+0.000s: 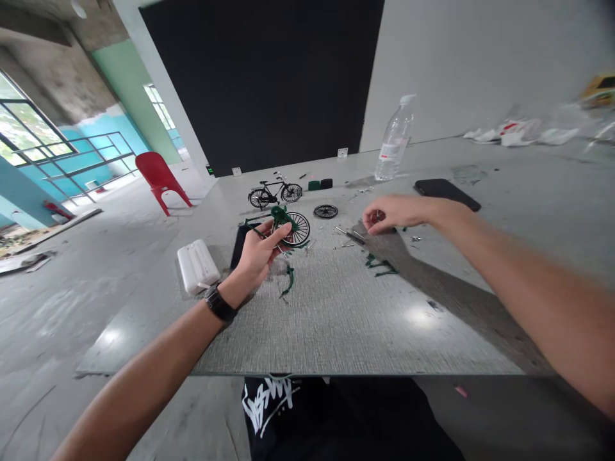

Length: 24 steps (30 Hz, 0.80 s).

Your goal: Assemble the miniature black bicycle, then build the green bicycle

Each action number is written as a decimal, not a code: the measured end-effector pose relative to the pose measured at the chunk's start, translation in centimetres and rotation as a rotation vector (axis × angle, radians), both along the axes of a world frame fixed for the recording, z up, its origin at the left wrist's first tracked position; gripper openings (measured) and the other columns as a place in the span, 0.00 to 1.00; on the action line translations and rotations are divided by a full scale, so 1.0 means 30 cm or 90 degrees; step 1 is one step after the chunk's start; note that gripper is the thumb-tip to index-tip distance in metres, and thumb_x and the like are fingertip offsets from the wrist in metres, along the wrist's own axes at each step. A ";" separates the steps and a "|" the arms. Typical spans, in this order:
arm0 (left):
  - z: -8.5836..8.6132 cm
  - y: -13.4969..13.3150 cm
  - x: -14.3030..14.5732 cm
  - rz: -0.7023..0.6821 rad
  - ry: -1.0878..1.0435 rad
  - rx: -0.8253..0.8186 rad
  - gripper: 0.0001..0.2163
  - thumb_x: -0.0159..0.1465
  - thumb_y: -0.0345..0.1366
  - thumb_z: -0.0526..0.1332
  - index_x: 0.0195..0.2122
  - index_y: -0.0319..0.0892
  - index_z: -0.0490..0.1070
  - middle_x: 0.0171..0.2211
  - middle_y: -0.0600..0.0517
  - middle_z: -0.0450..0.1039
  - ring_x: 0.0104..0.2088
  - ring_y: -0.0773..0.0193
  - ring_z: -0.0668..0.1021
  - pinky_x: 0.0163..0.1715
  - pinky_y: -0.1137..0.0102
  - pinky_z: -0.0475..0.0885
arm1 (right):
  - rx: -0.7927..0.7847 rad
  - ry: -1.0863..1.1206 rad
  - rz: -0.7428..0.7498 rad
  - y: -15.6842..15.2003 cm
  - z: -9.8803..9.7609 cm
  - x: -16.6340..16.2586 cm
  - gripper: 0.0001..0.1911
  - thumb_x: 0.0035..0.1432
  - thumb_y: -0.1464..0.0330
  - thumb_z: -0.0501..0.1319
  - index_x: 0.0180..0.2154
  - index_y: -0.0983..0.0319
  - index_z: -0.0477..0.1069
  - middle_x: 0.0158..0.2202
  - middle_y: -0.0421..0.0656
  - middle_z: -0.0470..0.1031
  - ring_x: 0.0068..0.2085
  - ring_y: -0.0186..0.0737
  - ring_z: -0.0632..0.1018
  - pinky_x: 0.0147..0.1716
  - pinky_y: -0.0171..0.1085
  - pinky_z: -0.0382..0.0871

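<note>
Within left grip (258,253), green bicycle frame (278,216)

The table (327,339) had a grey, fine-grained top, with glare at the lower left and right of centre. A black bike (275,191) stood above centre, with a wheel (325,211) lying right of it and a green block (314,185) touching a black block (326,184) behind. Thin tools (356,238) lay mid-frame; below them were a green piece (384,264) and, left of that, a curved green strip (290,280). A white case (196,266) sat at centre left. Upper right held a bottle (394,144), a dark slab (446,193) and plastic bags (521,130).
</note>
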<state>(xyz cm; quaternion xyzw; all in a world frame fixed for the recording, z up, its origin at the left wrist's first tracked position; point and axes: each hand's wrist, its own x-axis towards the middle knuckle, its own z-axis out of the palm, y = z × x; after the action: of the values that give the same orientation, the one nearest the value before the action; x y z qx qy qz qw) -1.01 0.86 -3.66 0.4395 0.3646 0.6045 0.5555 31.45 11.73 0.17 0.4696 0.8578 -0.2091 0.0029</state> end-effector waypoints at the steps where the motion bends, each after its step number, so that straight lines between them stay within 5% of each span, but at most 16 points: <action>1: -0.001 0.001 0.000 0.005 -0.004 0.000 0.13 0.54 0.37 0.77 0.37 0.38 0.80 0.35 0.51 0.79 0.32 0.70 0.78 0.32 0.74 0.76 | 0.009 0.002 0.002 -0.003 0.004 -0.013 0.10 0.55 0.60 0.67 0.33 0.59 0.79 0.34 0.47 0.80 0.35 0.44 0.75 0.36 0.44 0.63; 6: -0.006 0.007 0.000 0.019 -0.010 0.005 0.14 0.54 0.38 0.77 0.37 0.38 0.79 0.35 0.51 0.79 0.31 0.70 0.78 0.32 0.73 0.76 | 0.045 0.045 0.078 -0.046 0.001 -0.126 0.13 0.57 0.54 0.67 0.35 0.56 0.80 0.37 0.47 0.81 0.38 0.48 0.77 0.36 0.45 0.66; 11: -0.002 0.001 0.002 0.019 -0.002 0.001 0.14 0.54 0.38 0.77 0.37 0.38 0.79 0.35 0.52 0.79 0.31 0.69 0.78 0.31 0.73 0.75 | 0.080 0.078 0.132 -0.101 -0.033 -0.221 0.07 0.58 0.60 0.66 0.34 0.57 0.78 0.38 0.45 0.81 0.37 0.45 0.78 0.36 0.44 0.67; 24: -0.003 -0.003 0.003 0.008 -0.003 0.004 0.13 0.54 0.38 0.77 0.37 0.38 0.80 0.35 0.51 0.78 0.32 0.70 0.77 0.31 0.74 0.75 | 0.039 -0.016 0.130 -0.052 -0.043 -0.165 0.08 0.59 0.62 0.63 0.31 0.57 0.77 0.33 0.44 0.79 0.32 0.42 0.75 0.33 0.42 0.62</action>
<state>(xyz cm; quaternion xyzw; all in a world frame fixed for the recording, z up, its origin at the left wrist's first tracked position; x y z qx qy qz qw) -0.91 0.75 -3.73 0.4378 0.3641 0.6100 0.5510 26.51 10.17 -1.14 0.3825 0.9068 -0.1759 0.0204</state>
